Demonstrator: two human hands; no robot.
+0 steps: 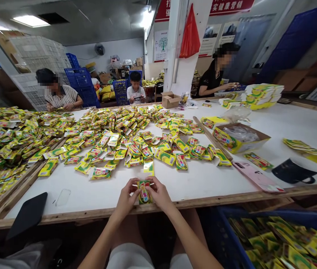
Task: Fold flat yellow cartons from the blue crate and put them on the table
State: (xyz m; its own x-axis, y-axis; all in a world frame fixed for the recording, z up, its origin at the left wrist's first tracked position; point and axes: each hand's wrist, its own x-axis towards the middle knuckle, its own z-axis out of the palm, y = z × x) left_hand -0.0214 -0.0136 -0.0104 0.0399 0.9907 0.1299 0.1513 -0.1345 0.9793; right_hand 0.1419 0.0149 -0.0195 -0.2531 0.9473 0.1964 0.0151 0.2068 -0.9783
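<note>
left hand (125, 201) + right hand (161, 195) pinched one packet (144, 192) | above table (203, 183) near edge | fingertip grip at packet edges likely steadiest

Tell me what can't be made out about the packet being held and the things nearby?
Head view:
- Packet: print too small; sides covered by fingers of the left hand and right hand.
- Blue crate: cut off by the bottom and right edges.
- Cardboard box: contents hidden by crumpled plastic.
- Black flat thing: too dark to identify.
</note>
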